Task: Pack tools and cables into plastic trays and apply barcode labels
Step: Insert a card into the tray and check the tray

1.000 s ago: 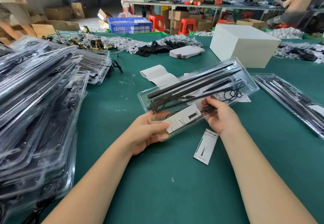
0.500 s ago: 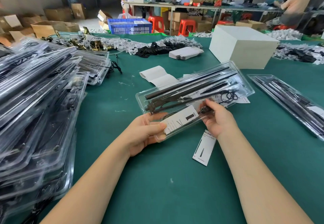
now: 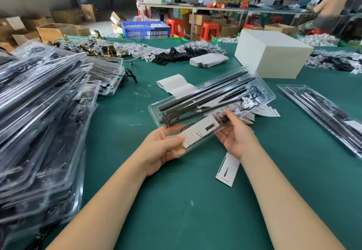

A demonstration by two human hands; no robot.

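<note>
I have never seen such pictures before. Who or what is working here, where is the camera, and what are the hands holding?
No machine works here: a person uses two bare hands. The single camera sits on the person's head and looks forward and down, so both forearms reach in from the bottom edge.

The left hand and the right hand grip the near end of a clear plastic tray, lifted above the green table. Inside the tray lie black rods, a coiled black cable and a white card.

On the table: a stack of filled trays at left, another tray at right, a loose label under the right wrist, and a white box farther back.
</note>
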